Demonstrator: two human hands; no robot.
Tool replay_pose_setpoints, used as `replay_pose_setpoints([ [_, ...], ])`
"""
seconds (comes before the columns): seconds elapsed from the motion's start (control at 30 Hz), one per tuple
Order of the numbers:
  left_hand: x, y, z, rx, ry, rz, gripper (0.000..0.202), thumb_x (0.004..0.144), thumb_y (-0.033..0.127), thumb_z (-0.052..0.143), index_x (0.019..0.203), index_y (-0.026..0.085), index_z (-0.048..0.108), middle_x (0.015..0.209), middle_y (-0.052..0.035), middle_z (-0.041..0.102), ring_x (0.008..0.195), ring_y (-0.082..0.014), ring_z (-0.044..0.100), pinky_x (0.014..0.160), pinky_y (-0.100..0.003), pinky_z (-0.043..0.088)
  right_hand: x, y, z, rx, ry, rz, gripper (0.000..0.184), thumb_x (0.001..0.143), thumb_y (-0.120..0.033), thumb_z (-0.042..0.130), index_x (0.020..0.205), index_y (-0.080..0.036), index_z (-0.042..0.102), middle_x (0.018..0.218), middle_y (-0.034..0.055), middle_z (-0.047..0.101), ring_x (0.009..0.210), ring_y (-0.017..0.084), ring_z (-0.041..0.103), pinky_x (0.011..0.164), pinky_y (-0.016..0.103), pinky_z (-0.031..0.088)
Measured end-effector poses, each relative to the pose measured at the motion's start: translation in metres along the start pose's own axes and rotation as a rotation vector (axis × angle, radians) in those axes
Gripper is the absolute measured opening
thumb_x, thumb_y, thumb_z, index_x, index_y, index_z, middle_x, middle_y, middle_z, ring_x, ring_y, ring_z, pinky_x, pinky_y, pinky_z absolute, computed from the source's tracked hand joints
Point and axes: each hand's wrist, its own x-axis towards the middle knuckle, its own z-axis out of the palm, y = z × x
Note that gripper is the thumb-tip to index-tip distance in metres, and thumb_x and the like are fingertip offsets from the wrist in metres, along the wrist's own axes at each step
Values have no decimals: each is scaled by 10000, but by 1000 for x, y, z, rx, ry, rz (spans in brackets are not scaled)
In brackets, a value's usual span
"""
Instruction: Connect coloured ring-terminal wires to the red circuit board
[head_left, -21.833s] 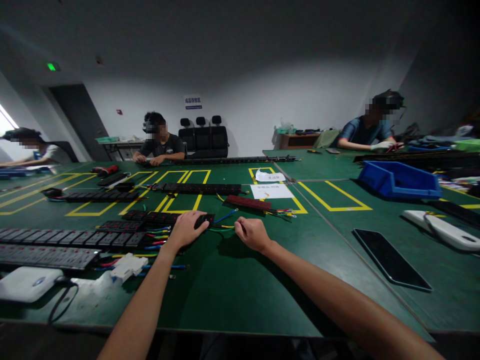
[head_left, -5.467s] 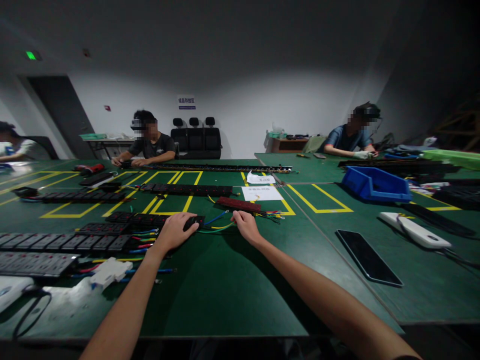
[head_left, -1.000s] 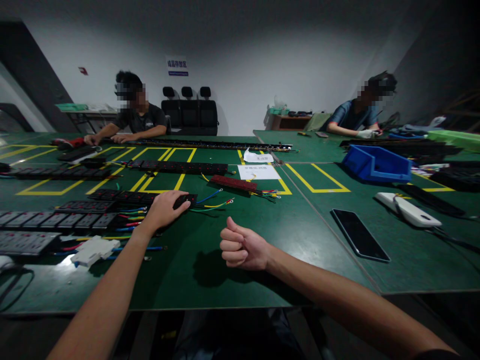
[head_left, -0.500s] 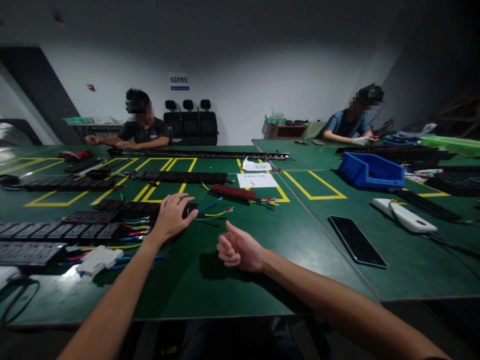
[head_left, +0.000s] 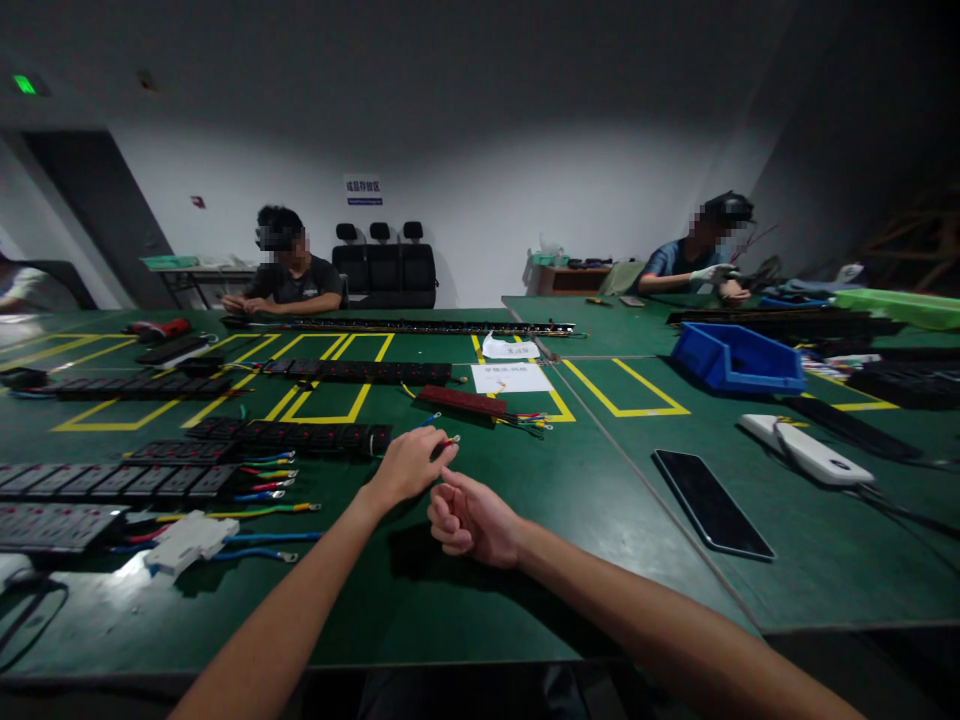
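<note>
The left hand [head_left: 409,465] has moved from the power strip [head_left: 289,436] onto its wires [head_left: 449,441], leaving the strip unheld; its fingers bend over them, grip too hidden to tell. The right hand [head_left: 472,520], loosely half-curled just beside, shows nothing held. Long, black and red-dotted, the strip lies flat on the counter [head_left: 375,625].

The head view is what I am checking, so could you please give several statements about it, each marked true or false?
1. The phone lies right of the right hand. True.
2. The left hand is on the phone. False; it is beside the end of a black socket strip.
3. Wires come out of the right end of the red strip. True.
4. The blue bin is nearer the camera than the phone. False; it is farther away.
</note>
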Motion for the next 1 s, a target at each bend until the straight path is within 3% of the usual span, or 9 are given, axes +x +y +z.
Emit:
replay_pose_setpoints([
  [0.1,-9,-5,-2,-150,-43,-17,328,1013,450,439,871,230,636,899,-52,696,833,-226,639,713,-329,438,0,-1,-2,-94,115,-108,498,874,-589,597,609,-193,452,474,-83,369,400,57,242,410,225,106],
  [0.27,-10,-12,-5,-434,-81,-11,433,1015,478,321,801,214,588,859,-49,667,826,-219,614,779,-340,473,0,-10,-9,-258,584,-455,381,706,-418,713,599,-214,410,481,-116,311,408,38,202,409,211,99],
  [0.43,-4,-16,-6,-619,-135,-44,525,1021,498,232,750,217,583,869,-51,659,862,-221,604,900,-355,477,-2,-21,-20,-288,823,-536,276,686,-388,681,685,-221,461,504,-121,328,422,48,226,409,198,122],
  [0.67,-4,-24,0,-673,-197,-27,508,995,585,386,881,171,658,907,-52,669,841,-202,593,824,-314,480,3,-21,-32,-426,934,-538,268,640,-363,688,826,-191,601,555,-101,405,448,57,262,431,223,154],
  [0.87,-4,-23,3,-601,-63,35,455,999,520,452,868,166,705,910,-63,677,888,-217,610,862,-328,463,4,-19,-34,-517,919,-535,271,666,-357,672,873,-188,631,565,-91,426,454,70,269,460,243,191],
  [1.0,-5,-18,6,-529,10,48,376,994,432,498,865,166,730,877,-61,662,848,-207,614,793,-313,456,4,-18,-36,-565,908,-538,261,680,-354,661,880,-188,643,562,-84,438,463,82,295,467,241,217],
])
